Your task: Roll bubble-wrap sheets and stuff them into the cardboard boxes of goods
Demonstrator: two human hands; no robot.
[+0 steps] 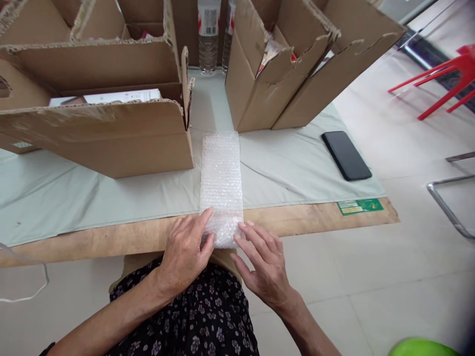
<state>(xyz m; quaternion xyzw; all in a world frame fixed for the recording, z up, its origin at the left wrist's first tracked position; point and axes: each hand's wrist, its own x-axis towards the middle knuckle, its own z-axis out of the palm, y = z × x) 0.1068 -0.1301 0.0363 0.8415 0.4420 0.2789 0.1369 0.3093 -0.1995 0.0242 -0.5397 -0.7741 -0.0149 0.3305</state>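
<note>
A long strip of clear bubble wrap (221, 178) lies flat on the table in front of me, its near end thicker and reaching the table's front edge. At its lower left edge is my left hand (188, 247), index finger and thumb apart and touching the wrap. My right hand (262, 257) is at the lower right edge with its fingers spread, the fingertips at the wrap's side. Neither hand is closed around it. Whether anything is inside the thick near end cannot be made out.
Cardboard boxes (148, 143) stand at the left, one holding a white box (122, 96). More cardboard boxes (267, 94) stand at the right, with water bottles (208, 44) between. A black phone (346, 155) lies at the table's right. A red stool (463, 69) stands on the floor beyond.
</note>
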